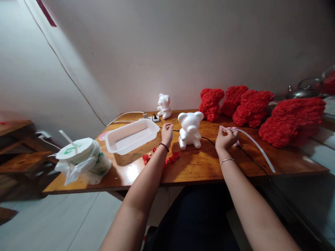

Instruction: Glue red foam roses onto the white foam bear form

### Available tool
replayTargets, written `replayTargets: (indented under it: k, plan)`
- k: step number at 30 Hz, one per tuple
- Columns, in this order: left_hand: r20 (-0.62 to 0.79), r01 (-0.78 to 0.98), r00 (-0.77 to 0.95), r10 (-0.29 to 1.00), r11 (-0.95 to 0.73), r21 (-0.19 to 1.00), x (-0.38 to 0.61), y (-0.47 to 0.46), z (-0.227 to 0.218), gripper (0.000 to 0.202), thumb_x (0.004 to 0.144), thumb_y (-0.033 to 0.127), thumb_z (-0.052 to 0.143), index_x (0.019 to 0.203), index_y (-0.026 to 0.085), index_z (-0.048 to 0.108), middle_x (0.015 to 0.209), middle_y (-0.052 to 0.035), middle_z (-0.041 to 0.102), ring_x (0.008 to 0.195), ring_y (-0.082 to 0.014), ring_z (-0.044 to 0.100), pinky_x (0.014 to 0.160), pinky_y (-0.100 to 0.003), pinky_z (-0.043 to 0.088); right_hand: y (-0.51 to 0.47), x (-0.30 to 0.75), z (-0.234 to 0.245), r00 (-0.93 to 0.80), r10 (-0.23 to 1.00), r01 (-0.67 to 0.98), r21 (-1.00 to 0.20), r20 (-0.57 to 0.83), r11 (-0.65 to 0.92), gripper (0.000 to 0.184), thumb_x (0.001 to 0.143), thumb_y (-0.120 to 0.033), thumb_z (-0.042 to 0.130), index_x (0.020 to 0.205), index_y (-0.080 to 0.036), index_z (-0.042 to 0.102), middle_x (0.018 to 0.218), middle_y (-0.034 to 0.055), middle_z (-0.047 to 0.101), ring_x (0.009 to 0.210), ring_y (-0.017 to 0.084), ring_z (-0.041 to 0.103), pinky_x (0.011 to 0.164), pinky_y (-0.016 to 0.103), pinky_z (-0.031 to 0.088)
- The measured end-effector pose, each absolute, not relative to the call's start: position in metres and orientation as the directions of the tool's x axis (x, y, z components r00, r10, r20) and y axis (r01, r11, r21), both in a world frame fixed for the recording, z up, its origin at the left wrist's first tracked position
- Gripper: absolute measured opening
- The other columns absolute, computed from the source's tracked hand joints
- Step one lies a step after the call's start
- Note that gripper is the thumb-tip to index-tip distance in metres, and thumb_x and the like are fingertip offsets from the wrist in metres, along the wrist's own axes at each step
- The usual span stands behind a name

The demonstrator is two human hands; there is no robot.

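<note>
Head camera view looks down on a wooden tabletop [209, 170] set against a pale wall. The right hand [226, 137] curls its fingers [224, 130] closed on a pink object [237, 143], mostly hidden behind them. A long translucent white stick [258, 150] runs from that object down to the right, and a thin black cord [206, 140] crosses the tabletop nearby. The left hand [166, 134] stands just beside a white plastic tray [131, 136], its fingertips [167, 125] bunched together; whether they pinch anything cannot be told. Between the hands sits an upright white foam bear [190, 130], with a second foam bear [164, 106] further back near a power socket [156, 118]. Small red roses [146, 159] lie below the tray. Red rose-covered bears [210, 104] crowd the right side, and a plastic bag [83, 167] wraps a lidded tub at the left edge.
</note>
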State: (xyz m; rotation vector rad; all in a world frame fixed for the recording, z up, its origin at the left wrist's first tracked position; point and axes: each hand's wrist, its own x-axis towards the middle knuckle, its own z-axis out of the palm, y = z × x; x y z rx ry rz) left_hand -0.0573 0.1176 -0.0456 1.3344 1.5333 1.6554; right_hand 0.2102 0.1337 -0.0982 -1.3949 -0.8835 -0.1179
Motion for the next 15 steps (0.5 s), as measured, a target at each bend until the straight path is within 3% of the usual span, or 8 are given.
replayTargets:
  k: [5, 10, 15]
  plan:
    - [0.472, 0.314, -0.282, 0.835, -0.385, 0.868, -0.044, 0.104, -0.034, 0.011, 0.092, 0.030, 0.059, 0.097, 0.020, 0.062, 0.111, -0.0077, 0.068, 0.106, -0.0204, 0.063, 0.101, -0.035, 0.048, 0.133, 0.210, -0.100, 0.600, 0.452, 0.639, -0.735, 0.660, 0.225, 0.027, 0.086, -0.043, 0.071, 0.075, -0.019, 0.067, 0.095, 0.0146, 0.064, 0.108, 0.032, 0.056, 0.109, 0.050, 0.038]
    - [0.516, 0.359, -0.249, 0.820, -0.417, 0.835, -0.040, 0.102, -0.036, 0.011, 0.092, 0.029, 0.059, 0.098, 0.020, 0.062, 0.112, -0.0087, 0.068, 0.108, -0.0224, 0.062, 0.098, -0.037, 0.049, 0.136, 0.209, -0.100, 0.532, 0.558, 0.604, -0.747, 0.637, 0.277, 0.035, 0.088, -0.047, 0.066, 0.066, -0.022, 0.053, 0.080, 0.0097, 0.063, 0.090, 0.027, 0.058, 0.099, 0.045, 0.044]
    - [0.504, 0.372, -0.255, 0.825, -0.398, 0.839, -0.040, 0.102, -0.038, 0.012, 0.093, 0.030, 0.059, 0.100, 0.021, 0.061, 0.113, -0.0088, 0.068, 0.110, -0.0235, 0.062, 0.097, -0.038, 0.048, 0.138, 0.206, -0.099, 0.449, 0.671, 0.509, -0.786, 0.590, 0.350, 0.032, 0.084, -0.048, 0.065, 0.072, -0.019, 0.062, 0.084, 0.0105, 0.067, 0.084, 0.024, 0.060, 0.085, 0.040, 0.049]
